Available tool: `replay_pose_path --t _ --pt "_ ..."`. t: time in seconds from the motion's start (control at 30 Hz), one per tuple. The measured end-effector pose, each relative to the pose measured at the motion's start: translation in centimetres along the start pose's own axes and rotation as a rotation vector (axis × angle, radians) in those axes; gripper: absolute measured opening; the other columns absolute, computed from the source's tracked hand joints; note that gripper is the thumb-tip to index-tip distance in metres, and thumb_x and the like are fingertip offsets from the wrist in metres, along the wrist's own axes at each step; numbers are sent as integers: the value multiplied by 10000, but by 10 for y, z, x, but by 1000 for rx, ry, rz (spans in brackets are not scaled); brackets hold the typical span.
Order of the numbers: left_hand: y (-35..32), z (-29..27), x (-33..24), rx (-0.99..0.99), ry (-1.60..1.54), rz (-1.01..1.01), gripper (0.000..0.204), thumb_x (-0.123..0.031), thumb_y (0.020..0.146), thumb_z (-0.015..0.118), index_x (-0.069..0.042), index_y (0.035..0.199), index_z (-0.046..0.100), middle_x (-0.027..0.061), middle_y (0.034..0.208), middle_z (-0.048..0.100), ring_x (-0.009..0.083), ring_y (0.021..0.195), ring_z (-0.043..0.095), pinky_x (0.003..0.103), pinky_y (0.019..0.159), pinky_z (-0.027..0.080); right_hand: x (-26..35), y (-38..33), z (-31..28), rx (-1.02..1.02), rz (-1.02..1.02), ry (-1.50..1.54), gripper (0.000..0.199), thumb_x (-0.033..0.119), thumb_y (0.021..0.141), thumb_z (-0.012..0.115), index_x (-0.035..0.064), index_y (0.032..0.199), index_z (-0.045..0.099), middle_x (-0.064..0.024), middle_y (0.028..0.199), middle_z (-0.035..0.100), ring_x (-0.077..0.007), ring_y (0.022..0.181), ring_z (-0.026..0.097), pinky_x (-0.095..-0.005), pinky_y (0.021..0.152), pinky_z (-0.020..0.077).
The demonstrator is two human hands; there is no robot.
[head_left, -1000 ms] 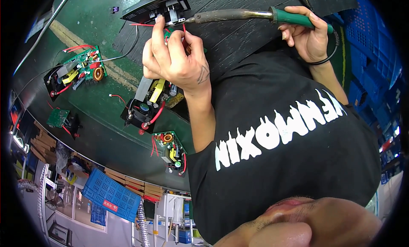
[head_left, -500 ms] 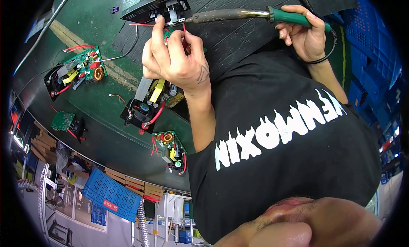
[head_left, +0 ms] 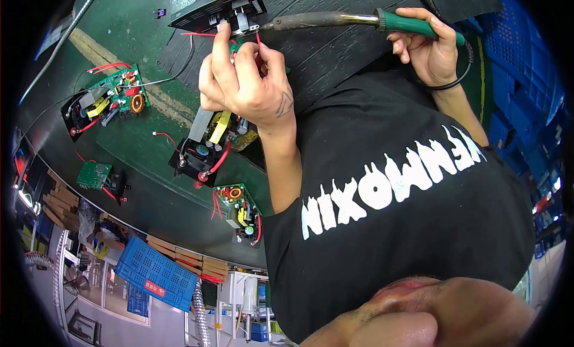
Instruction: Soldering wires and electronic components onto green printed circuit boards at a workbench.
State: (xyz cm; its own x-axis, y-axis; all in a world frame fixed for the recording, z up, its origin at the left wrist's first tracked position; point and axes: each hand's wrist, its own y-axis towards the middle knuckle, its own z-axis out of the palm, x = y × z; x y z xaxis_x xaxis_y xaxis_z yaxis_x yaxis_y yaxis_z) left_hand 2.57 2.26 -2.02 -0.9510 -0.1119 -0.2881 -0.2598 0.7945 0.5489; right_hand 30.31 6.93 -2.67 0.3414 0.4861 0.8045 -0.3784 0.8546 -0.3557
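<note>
The soldering iron [head_left: 359, 21] has a green handle and a dark metal barrel. It lies nearly level across the top of the view, with its tip at the black panel [head_left: 218, 12] on the dark ribbed mat [head_left: 335, 60]. The right hand [head_left: 427, 51] is closed around the green handle, with the thumb along its top. A black cord loops around that wrist.

The left hand [head_left: 242, 87] is raised, back toward the camera, with the index finger straight and reaching up to the panel. Its thumb and remaining fingers are pressed together on thin red wires [head_left: 239, 39] beside the iron's tip. A small mark shows on the wrist.

On the green bench [head_left: 137, 149] three more assemblies lie well apart:
- a green circuit board [head_left: 104, 104] on a black plate, with red wires, at the left;
- a black unit with a fan [head_left: 203, 149], carrying a yellow strip, just below the left hand;
- a smaller board [head_left: 239, 212] with red wires, at the near edge.

A small green board [head_left: 94, 175] lies at the bench's left edge. A blue perforated crate [head_left: 156, 274] stands beyond the bench; its contents cannot be seen. More blue crates [head_left: 520, 84] stand at the right.
</note>
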Motion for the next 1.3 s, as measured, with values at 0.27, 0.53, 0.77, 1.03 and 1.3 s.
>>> replay_pose_path --t 0.27,0.53,0.77,1.03,1.3 --pt "0 -1 0 12 9 -5 110 -104 655 709 -126 685 606 -11 1191 644 225 983 513 371 868 300 3 -2 -6 -38 -5 -5 549 389 968 292 -21 1230 548 -212 906 669 -187 721 654 -239 546 518" --pt "0 -2 0 12 16 -1 107 -105 650 708 -127 678 607 -9 1186 648 224 985 512 371 874 297 4 -1 -10 -16 -27 2 561 398 968 282 -20 1234 546 -204 902 668 -180 716 651 -234 545 517" --pt "0 -1 1 9 1 -1 103 -107 648 709 -125 681 613 -6 1184 649 221 987 514 367 879 293 3 0 -10 -13 -21 -1 567 404 967 280 -18 1239 541 -200 901 669 -175 708 646 -232 544 516" --pt "6 -14 9 100 -247 -31 139 -116 709 734 -69 834 696 67 1200 642 246 1019 545 361 900 361 4 -2 -12 -57 -15 25 563 402 961 291 -20 1237 543 -204 902 669 -187 703 641 -238 544 502" --pt "27 -48 21 258 -43 -296 132 -85 809 670 -46 934 687 84 901 659 253 837 608 381 720 476 4 1 -19 -91 -12 34 560 399 961 297 -21 1229 553 -206 895 673 -196 694 631 -251 552 491"
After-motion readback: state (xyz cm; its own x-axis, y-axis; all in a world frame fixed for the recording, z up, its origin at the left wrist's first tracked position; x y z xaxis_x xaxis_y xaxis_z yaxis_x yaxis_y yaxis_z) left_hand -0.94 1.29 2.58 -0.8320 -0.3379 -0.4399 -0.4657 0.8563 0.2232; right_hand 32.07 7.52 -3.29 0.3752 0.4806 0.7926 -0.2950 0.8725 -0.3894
